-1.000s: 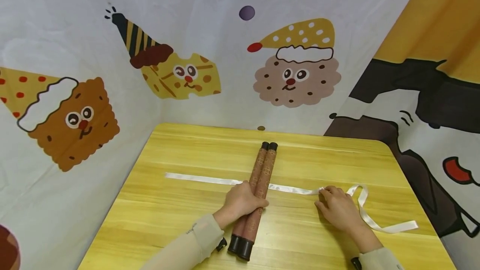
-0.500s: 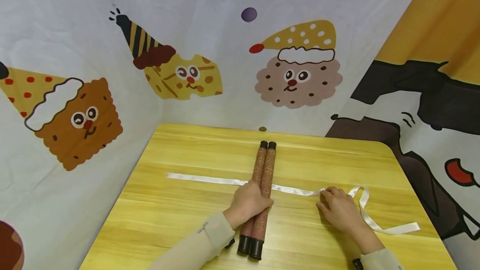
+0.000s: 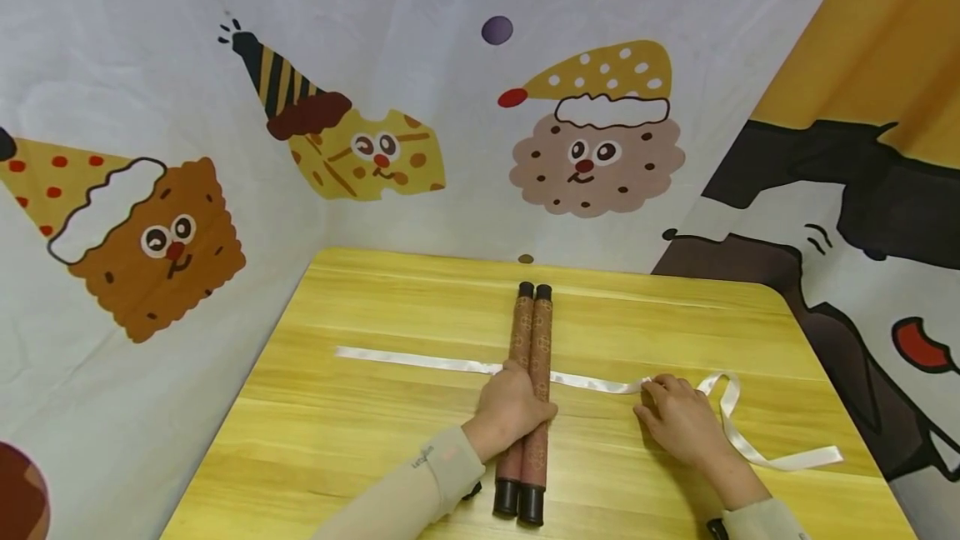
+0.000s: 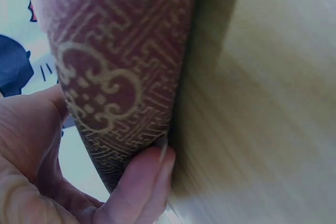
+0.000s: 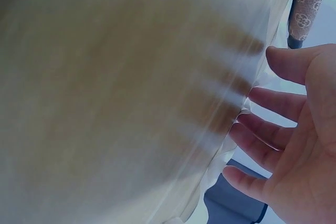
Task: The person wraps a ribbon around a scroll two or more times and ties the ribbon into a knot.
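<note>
The left hand (image 3: 510, 408) grips two rolls (image 3: 535, 457) lying across the ribbon (image 3: 408, 357) on the table (image 3: 300, 440). The right hand (image 3: 682, 419), fingers relaxed, touches the ribbon at right. Loosening the left grip could let the rolls part; dragging them sideways could skew the ribbon.

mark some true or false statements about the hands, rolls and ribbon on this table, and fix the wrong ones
1. The left hand holds the two brown rolls. True.
2. The right hand is at the white ribbon. True.
3. The ribbon lies over the rolls. False: it passes beneath them.
4. The rolls end in white. False: they end in black caps.
5. The table has a wood-grain top. True.
</note>
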Available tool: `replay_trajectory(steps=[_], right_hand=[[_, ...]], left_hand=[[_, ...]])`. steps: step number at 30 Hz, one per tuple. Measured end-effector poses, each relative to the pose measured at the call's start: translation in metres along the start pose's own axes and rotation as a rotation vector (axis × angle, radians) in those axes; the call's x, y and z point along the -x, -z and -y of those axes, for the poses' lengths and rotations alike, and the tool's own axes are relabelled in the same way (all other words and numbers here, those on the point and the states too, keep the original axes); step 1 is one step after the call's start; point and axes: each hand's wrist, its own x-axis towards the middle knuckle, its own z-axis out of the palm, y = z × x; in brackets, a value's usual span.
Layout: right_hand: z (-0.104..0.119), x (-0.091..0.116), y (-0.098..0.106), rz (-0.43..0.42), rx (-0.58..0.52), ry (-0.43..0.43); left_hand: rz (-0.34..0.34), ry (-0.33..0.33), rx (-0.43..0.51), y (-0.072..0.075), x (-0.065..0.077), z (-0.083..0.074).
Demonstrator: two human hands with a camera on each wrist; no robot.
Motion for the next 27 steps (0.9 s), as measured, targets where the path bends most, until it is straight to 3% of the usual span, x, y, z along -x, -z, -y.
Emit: replay_trajectory(steps=[13, 16, 20, 23, 27], right_hand=[[0.000, 0.000, 0.001, -0.032, 0.006, 0.011], [0.000, -0.001, 0.001, -0.035, 0.003, 0.014], [-0.001, -0.001, 0.000, -0.032, 0.008, 0.010], [-0.001, -0.001, -0.001, -0.030, 0.011, 0.009], [0.000, -0.001, -0.001, -0.029, 0.006, 0.012]], left_hand=[[0.012, -0.039, -0.101, -0.006, 0.000, -0.001], [-0.026, -0.083, -0.226, -0.003, -0.002, 0.004], [-0.136, -0.174, -0.427, 0.005, -0.009, 0.014], [-0.202, -0.234, -0.472, 0.013, -0.016, 0.025], [-0.216, -0.304, -0.449, 0.023, -0.024, 0.042]])
